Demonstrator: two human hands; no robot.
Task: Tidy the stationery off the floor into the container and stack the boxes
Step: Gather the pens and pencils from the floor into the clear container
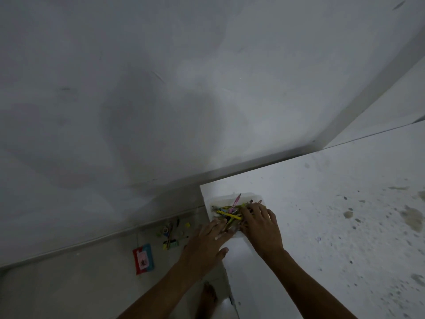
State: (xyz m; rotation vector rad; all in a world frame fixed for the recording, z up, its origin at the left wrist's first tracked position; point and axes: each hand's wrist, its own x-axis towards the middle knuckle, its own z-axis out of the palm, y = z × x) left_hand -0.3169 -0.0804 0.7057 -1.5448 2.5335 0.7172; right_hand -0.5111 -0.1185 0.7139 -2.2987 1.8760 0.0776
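A white shallow container [215, 202] sits at the left corner of a white table, filled with several pencils and pens [226, 211] in yellow, pink and dark colours. My right hand [259, 223] lies flat over the pile's right side, fingers spread on the pencils. My left hand [207, 242] rests at the container's near left edge, fingers reaching among the pencils. Whether either hand grips anything cannot be told. On the floor to the left lie scattered small stationery pieces [171, 236] and a red and blue packet [143, 259].
The white table [322, 215] is speckled with stains on its right part. A grey wall fills the upper view and meets the tiled floor [80, 284] at a baseboard. My bare foot [208, 295] stands on the floor beside the table edge.
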